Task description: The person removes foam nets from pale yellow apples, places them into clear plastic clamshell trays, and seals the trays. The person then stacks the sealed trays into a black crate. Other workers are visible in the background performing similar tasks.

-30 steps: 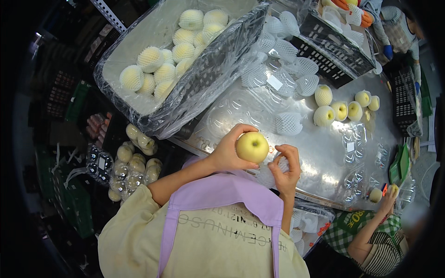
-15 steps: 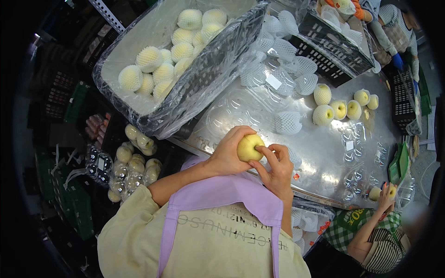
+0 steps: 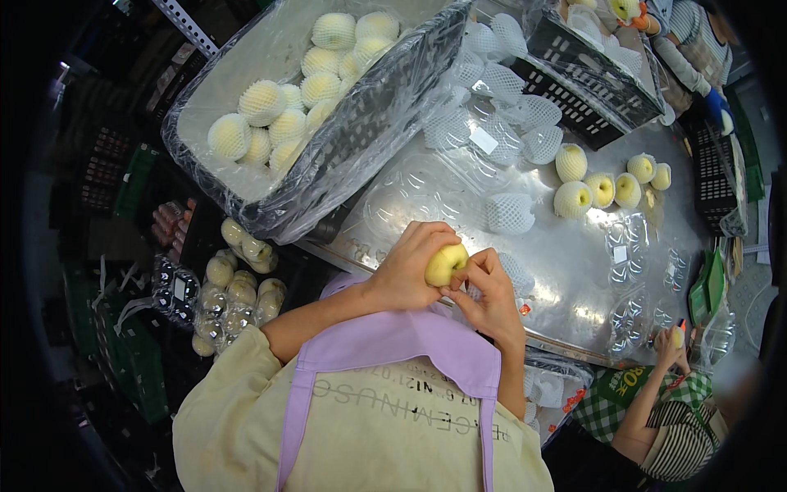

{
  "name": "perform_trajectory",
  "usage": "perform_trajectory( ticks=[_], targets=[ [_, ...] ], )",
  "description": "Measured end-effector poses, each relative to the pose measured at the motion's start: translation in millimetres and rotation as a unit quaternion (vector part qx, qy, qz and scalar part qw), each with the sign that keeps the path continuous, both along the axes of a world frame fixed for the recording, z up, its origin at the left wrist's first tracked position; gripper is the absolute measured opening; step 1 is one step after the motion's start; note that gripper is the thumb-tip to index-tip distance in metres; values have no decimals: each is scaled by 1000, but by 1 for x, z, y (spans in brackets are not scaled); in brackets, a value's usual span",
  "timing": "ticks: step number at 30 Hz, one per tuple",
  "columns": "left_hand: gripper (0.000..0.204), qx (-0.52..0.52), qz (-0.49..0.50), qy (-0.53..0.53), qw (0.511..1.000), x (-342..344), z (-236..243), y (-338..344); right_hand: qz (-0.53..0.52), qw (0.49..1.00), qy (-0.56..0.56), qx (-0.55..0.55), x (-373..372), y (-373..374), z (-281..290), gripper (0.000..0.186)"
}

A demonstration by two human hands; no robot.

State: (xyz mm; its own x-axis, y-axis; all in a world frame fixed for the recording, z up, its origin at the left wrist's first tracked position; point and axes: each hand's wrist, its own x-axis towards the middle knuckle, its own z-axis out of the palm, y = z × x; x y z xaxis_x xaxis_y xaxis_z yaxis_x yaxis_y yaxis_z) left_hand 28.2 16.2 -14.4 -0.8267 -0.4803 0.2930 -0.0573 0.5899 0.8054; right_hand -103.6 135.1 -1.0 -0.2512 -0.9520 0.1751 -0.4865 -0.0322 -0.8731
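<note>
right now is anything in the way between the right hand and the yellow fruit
Nothing visible is: the right hand has its fingers right at the yellow fruit, while the left hand grips the opposite side.

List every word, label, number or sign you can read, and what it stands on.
Cream shirt: dark lettering, not copied here.
Green checked apron: yellow lettering, not copied here.
Upper white label, near foam nets: too small to read.
Lower white label, on clear tray: too small to read.
</note>
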Motion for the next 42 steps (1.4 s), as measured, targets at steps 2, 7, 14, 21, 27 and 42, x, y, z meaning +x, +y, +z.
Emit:
perform_trajectory(
  ticks=[2, 7, 14, 21, 27, 42],
  targets=[
    [61, 20, 4, 23, 1000, -2, 5, 1, -28, 997, -61, -34, -1, 1, -1, 18],
    [65, 32, 12, 37, 999, -4, 8, -1, -115, 990, -86, -8, -21, 25, -12, 20],
    [64, 18, 1, 26, 1000, -6, 5, 0, -173, 982, 28, -71, -6, 22, -15, 24],
    [59, 32, -19, 9, 999, -2, 6, 1, -76, 991, 102, -32, -1, 8, -1, 32],
    [56, -2, -40, 4, 999, 2, -4, 2, -37, 996, 79, -5, -5, 6, -1, 28],
    [53, 771, 62, 24, 633, 2, -16, -11, -140, 990, 1, 15, 11, 8, -18, 72]
  ],
)
